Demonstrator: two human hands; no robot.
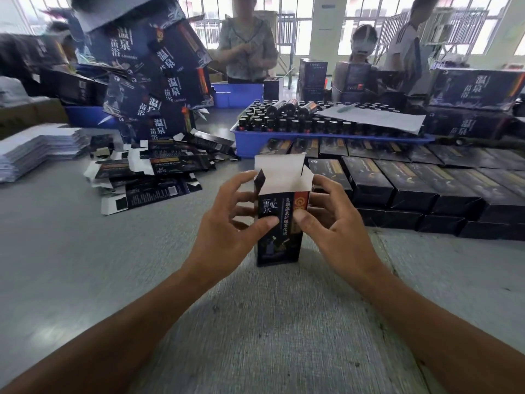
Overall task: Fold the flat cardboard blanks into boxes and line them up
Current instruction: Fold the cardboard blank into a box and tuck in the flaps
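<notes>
Thin dark printed cardboard forms the box [279,223], stood upright on the grey table [85,265], near and central, top flaps open. It is pinched on its front face by the left hand [227,223] and right hand [332,220]. It is judged light and easily creased, best held by its side walls. Finished boxes [412,189] are lined up far right, flat blanks [147,177] far left.

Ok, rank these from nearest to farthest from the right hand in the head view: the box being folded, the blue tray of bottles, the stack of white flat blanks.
1. Box being folded: held by the right hand, centre.
2. Blue tray of bottles: behind, across the table.
3. Stack of white flat blanks: far left edge.
</notes>
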